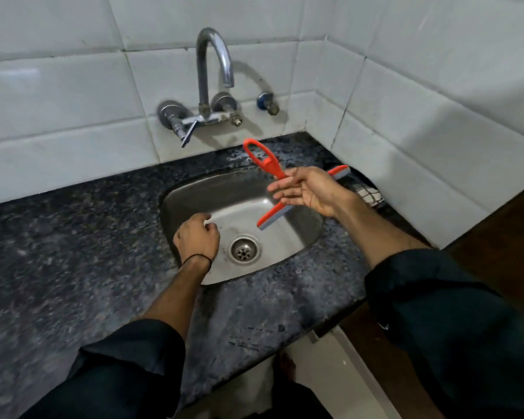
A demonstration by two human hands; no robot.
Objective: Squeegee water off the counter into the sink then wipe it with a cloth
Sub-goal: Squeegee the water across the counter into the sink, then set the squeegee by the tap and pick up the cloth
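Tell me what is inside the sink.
Only the drain shows in the sink. The left hand and the squeegee in the right hand cover parts of its floor.

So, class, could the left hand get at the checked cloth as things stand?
Probably not easily: the left hand is by the left rim of the sink, and the right hand with the squeegee hangs between it and the cloth in the corner.

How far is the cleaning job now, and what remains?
Done: nothing clearly; whether the counter is wet cannot be judged. In hand: the right hand holds the orange squeegee above the sink. Left: wiping, as the checked cloth lies untouched in the corner.
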